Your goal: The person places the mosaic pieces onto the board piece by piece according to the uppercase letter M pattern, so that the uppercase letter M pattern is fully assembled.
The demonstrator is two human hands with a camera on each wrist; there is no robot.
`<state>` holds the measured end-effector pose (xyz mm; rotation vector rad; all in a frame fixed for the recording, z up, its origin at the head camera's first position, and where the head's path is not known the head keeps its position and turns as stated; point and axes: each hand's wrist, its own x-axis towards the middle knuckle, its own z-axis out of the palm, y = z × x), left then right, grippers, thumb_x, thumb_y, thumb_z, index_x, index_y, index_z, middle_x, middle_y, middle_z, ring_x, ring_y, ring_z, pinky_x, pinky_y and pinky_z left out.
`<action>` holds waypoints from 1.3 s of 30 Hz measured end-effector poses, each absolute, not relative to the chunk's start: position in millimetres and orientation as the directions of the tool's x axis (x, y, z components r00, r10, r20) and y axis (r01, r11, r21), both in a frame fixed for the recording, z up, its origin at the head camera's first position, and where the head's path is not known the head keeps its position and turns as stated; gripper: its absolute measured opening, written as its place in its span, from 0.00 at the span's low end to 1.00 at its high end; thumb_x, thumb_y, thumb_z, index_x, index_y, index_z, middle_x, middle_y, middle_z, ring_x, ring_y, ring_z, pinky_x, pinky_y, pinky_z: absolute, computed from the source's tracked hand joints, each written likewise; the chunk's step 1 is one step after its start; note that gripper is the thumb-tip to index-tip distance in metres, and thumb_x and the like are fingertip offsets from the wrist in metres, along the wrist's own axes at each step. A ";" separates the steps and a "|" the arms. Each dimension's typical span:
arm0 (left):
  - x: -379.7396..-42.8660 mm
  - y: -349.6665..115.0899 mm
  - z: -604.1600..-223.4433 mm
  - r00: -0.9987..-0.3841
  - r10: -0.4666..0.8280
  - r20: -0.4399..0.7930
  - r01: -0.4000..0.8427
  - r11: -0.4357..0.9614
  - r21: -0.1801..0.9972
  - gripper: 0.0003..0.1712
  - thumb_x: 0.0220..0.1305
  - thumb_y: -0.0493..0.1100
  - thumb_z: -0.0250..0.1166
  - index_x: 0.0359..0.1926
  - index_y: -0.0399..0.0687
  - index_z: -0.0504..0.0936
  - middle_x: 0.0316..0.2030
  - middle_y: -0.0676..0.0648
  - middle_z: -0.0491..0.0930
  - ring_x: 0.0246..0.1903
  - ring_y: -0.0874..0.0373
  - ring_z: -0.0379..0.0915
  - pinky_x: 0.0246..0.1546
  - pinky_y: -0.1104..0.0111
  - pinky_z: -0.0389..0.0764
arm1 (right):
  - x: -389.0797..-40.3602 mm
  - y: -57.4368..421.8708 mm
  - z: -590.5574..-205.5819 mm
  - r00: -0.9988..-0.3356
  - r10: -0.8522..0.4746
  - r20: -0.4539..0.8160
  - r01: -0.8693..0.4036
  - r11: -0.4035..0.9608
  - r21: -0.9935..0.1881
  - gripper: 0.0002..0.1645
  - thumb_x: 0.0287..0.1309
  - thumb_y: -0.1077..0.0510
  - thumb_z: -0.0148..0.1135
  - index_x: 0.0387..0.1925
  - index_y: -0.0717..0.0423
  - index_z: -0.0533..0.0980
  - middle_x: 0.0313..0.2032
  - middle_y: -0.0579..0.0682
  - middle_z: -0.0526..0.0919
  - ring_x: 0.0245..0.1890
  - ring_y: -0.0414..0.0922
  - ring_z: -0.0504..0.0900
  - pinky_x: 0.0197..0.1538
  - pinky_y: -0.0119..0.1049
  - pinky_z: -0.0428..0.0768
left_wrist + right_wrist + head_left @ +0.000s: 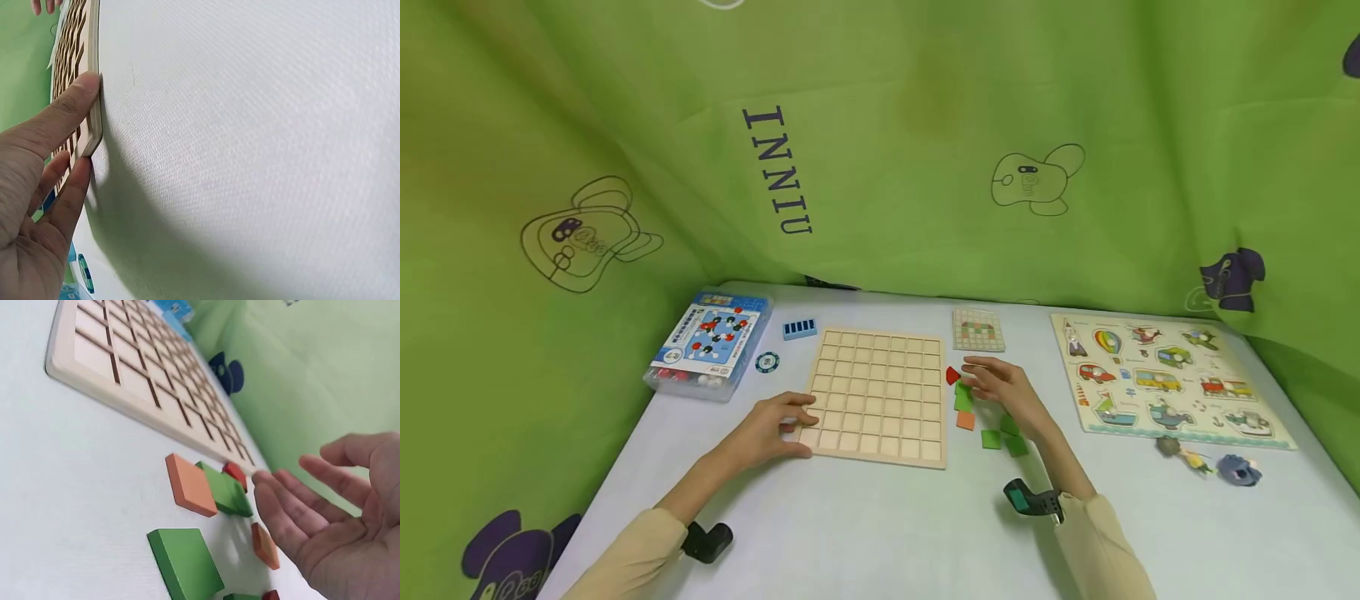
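A pale wooden grid board (pixel 880 387) with square recesses lies flat on the white table. At its near left corner, my left hand (pixel 769 432) holds the board, thumb (pixel 78 94) on the front edge and fingers on the left side. My right hand (pixel 1009 390) is held over the small square tiles right of the board, fingers spread and slightly bent, with nothing in them. Below and beside it lie several green tiles (pixel 187 562), an orange tile (pixel 190 487) and a red piece (pixel 952 376). Another orange tile (pixel 265 545) shows under the fingers in the right wrist view.
A pattern card (pixel 978 331) lies behind the tiles. To the left are a boxed molecule set (pixel 711 342), a round chip (pixel 767 362) and a blue slotted piece (pixel 800 328). A vehicle puzzle board (pixel 1172 379) and two small figures sit right. Green curtain surrounds the table.
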<state>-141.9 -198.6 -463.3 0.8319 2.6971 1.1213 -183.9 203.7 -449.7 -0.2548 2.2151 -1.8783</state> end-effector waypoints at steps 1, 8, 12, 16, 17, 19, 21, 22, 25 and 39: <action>-142.3 -198.2 -463.4 -0.847 0.523 0.101 0.439 0.577 0.689 0.23 0.44 0.39 0.78 0.44 0.36 0.84 0.59 0.36 0.72 0.57 0.40 0.70 0.43 0.69 0.81 | -186.0 203.1 -450.2 -0.954 -0.293 -0.066 0.017 0.167 -0.986 0.27 0.73 0.56 0.47 0.64 0.71 0.64 0.60 0.70 0.69 0.56 0.63 0.74 0.56 0.47 0.77; -143.7 -197.6 -463.7 -0.858 0.510 0.060 0.388 0.569 0.725 0.22 0.45 0.38 0.78 0.44 0.38 0.84 0.60 0.37 0.71 0.59 0.40 0.68 0.46 0.69 0.80 | -200.8 197.5 -450.5 -0.929 -0.355 -0.106 0.038 0.192 -0.981 0.26 0.72 0.58 0.47 0.64 0.73 0.63 0.57 0.74 0.71 0.52 0.65 0.77 0.52 0.46 0.79; -143.6 -197.4 -463.9 -0.860 0.506 0.066 0.391 0.571 0.722 0.22 0.44 0.38 0.78 0.44 0.38 0.84 0.60 0.37 0.71 0.59 0.40 0.67 0.46 0.68 0.81 | -208.1 195.7 -449.9 -0.923 -0.371 -0.105 0.034 0.192 -0.981 0.26 0.72 0.61 0.46 0.65 0.74 0.60 0.58 0.74 0.69 0.54 0.65 0.76 0.54 0.45 0.78; -143.5 -196.9 -464.3 -0.855 0.512 0.081 0.403 0.559 0.725 0.23 0.44 0.38 0.78 0.44 0.37 0.84 0.60 0.37 0.71 0.59 0.39 0.68 0.46 0.67 0.81 | -215.2 198.6 -450.1 -0.934 -0.351 -0.070 -0.016 0.238 -0.971 0.26 0.71 0.61 0.49 0.65 0.73 0.62 0.59 0.72 0.70 0.54 0.63 0.76 0.53 0.41 0.79; -143.5 -196.9 -464.5 -0.854 0.513 0.083 0.404 0.554 0.728 0.22 0.45 0.38 0.78 0.44 0.37 0.84 0.60 0.36 0.71 0.59 0.39 0.68 0.46 0.67 0.81 | -217.0 199.8 -450.3 -0.940 -0.336 -0.056 -0.034 0.257 -0.966 0.26 0.70 0.61 0.51 0.64 0.72 0.63 0.58 0.71 0.72 0.54 0.63 0.76 0.52 0.40 0.79; -143.4 -197.0 -464.8 -0.851 0.517 0.091 0.410 0.545 0.732 0.22 0.45 0.38 0.77 0.43 0.37 0.84 0.60 0.36 0.71 0.58 0.38 0.68 0.46 0.67 0.81 | -220.9 202.4 -451.3 -0.955 -0.296 -0.021 -0.080 0.323 -0.943 0.24 0.67 0.62 0.55 0.61 0.70 0.67 0.56 0.68 0.75 0.52 0.62 0.78 0.50 0.38 0.80; -143.2 -197.3 -465.3 -0.850 0.517 0.095 0.412 0.543 0.732 0.21 0.45 0.39 0.77 0.43 0.37 0.84 0.59 0.35 0.71 0.58 0.37 0.68 0.46 0.67 0.81 | -224.9 204.5 -453.1 -0.961 -0.276 0.013 -0.127 0.399 -0.908 0.23 0.64 0.64 0.59 0.58 0.70 0.71 0.54 0.67 0.77 0.51 0.61 0.79 0.49 0.36 0.81; -143.0 -197.4 -465.5 -0.853 0.513 0.094 0.408 0.544 0.733 0.21 0.44 0.38 0.78 0.42 0.38 0.84 0.59 0.36 0.71 0.58 0.38 0.68 0.46 0.67 0.81 | -226.9 205.1 -454.1 -0.961 -0.274 0.022 -0.142 0.428 -0.893 0.22 0.62 0.66 0.60 0.57 0.69 0.72 0.53 0.66 0.78 0.51 0.60 0.79 0.48 0.35 0.81; -142.6 -197.9 -466.2 -0.855 0.510 0.092 0.403 0.544 0.736 0.21 0.44 0.38 0.78 0.42 0.38 0.84 0.59 0.36 0.71 0.58 0.38 0.68 0.45 0.67 0.81 | -232.8 205.5 -457.8 -0.959 -0.284 0.024 -0.171 0.505 -0.846 0.20 0.58 0.68 0.63 0.54 0.67 0.76 0.51 0.64 0.80 0.48 0.58 0.81 0.44 0.33 0.81; -142.1 -200.1 -466.0 -0.859 0.509 0.058 0.360 0.520 0.775 0.19 0.45 0.38 0.77 0.41 0.39 0.84 0.60 0.35 0.69 0.59 0.36 0.67 0.48 0.67 0.79 | -239.5 202.3 -469.5 -0.965 -0.250 0.079 -0.204 0.526 -0.826 0.15 0.52 0.69 0.68 0.44 0.66 0.81 0.36 0.59 0.85 0.37 0.51 0.83 0.36 0.25 0.78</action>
